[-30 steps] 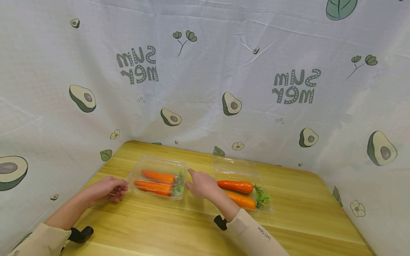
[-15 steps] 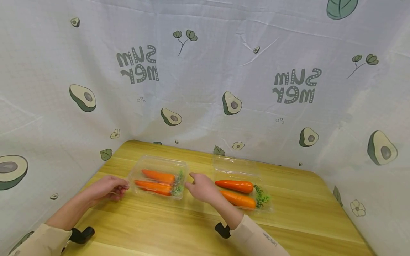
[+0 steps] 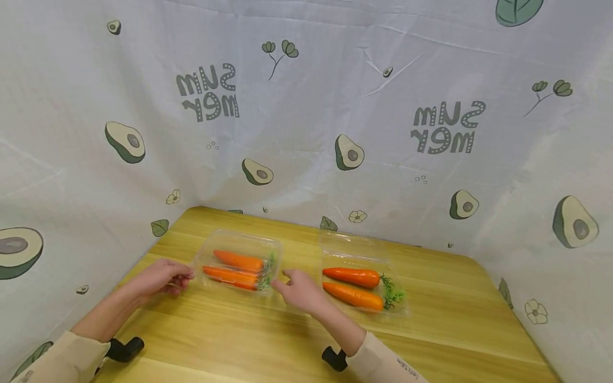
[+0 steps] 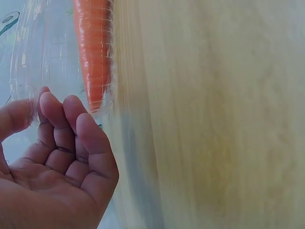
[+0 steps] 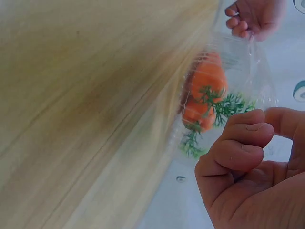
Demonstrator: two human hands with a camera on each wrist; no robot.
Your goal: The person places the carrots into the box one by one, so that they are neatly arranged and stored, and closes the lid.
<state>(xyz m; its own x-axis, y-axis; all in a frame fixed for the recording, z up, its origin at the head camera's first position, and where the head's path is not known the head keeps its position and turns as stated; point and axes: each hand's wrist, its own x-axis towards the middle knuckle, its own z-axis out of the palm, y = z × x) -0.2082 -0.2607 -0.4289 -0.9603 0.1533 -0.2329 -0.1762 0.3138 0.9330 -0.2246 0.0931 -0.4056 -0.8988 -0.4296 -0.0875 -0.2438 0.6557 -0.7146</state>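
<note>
A clear plastic clamshell box (image 3: 241,242) stands on the table's left half with two carrots (image 3: 237,260) inside, green tops facing right. My left hand (image 3: 167,276) pinches the box's left rim between thumb and fingertips, the other fingers bent, as the left wrist view shows. At the opposite end, my right hand (image 3: 301,290) holds the right rim, thumb and index finger meeting at the edge in the right wrist view. To the right lies a second clear clamshell box (image 3: 354,246), lid folded back, with two more carrots (image 3: 354,295) in it.
Both boxes rest on a wooden table (image 3: 230,335). A pale curtain (image 3: 297,117) printed with avocados hangs behind it and along both sides. Black wrist mounts (image 3: 125,350) stick out from the sleeves.
My right hand has slid slightly toward me along the left box's right edge. More of the second box's carrots shows past my forearm. The left hand has hardly moved.
</note>
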